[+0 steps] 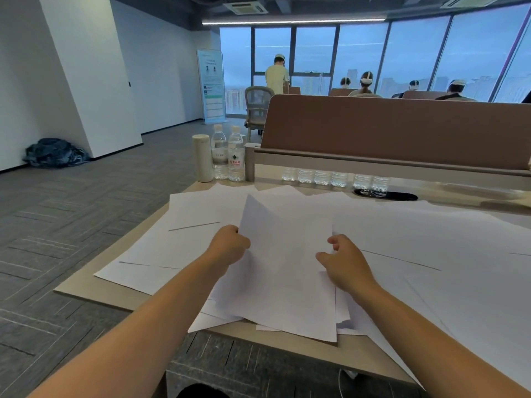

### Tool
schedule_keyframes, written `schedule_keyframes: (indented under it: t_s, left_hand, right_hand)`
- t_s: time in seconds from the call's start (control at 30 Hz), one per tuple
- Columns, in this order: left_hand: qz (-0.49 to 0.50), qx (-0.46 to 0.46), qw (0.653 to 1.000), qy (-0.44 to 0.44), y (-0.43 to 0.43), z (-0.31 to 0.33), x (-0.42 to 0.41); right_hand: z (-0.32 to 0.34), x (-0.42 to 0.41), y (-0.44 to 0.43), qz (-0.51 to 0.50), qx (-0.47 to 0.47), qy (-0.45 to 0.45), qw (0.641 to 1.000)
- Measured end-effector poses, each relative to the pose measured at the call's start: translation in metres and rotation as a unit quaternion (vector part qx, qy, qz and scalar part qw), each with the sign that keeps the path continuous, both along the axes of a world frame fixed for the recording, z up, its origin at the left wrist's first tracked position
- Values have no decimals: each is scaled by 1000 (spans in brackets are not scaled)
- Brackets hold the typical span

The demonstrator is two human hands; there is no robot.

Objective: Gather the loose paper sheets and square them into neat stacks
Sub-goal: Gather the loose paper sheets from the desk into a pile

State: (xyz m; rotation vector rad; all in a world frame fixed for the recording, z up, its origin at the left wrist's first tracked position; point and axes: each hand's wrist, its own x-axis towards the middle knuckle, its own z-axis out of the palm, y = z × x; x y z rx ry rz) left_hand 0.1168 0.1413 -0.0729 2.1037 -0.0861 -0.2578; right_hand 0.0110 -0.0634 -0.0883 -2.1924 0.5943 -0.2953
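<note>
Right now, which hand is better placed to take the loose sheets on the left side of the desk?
Left, probably. The left hand grips the left edge of the bundle, right beside those sheets. The right hand holds the opposite edge and would have to cross over the bundle.

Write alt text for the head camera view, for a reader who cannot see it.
A person's left hand and right hand grip the side edges of an uneven bundle of white paper sheets over a beige desk. More white sheets lie scattered across the desk; clear plastic water bottles stand at its far edge by a brown partition.
</note>
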Motion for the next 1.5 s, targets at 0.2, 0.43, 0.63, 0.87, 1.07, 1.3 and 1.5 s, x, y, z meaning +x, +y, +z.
schedule_keyframes:
  t_s: [0.2, 0.43, 0.63, 0.87, 1.07, 1.3, 1.5]
  left_hand:
    - [1, -22, 1000, 6, 3, -1, -5]
    - [11, -51, 998, -43, 18, 3, -5]
    - [19, 87, 993, -80, 42, 4, 7]
    - [65, 29, 997, -13, 57, 0, 13]
    - [88, -79, 990, 80, 61, 0, 6]
    - [11, -95, 989, 117, 59, 0, 0]
    - [42, -93, 994, 47, 63, 2, 0]
  right_hand:
    - [1, 0, 6, -22, 69, -38, 997]
    - [0, 9, 8, -46, 146, 8, 988]
    - [-6, 24, 16, -15, -35, 7, 999]
    - [-18, 31, 28, -3, -168, 43, 985]
    - [-19, 37, 27, -1, -103, 14, 995]
    - [-18, 42, 35, 9, 6, -23, 1000]
    - [-21, 44, 36, 62, -99, 14, 993]
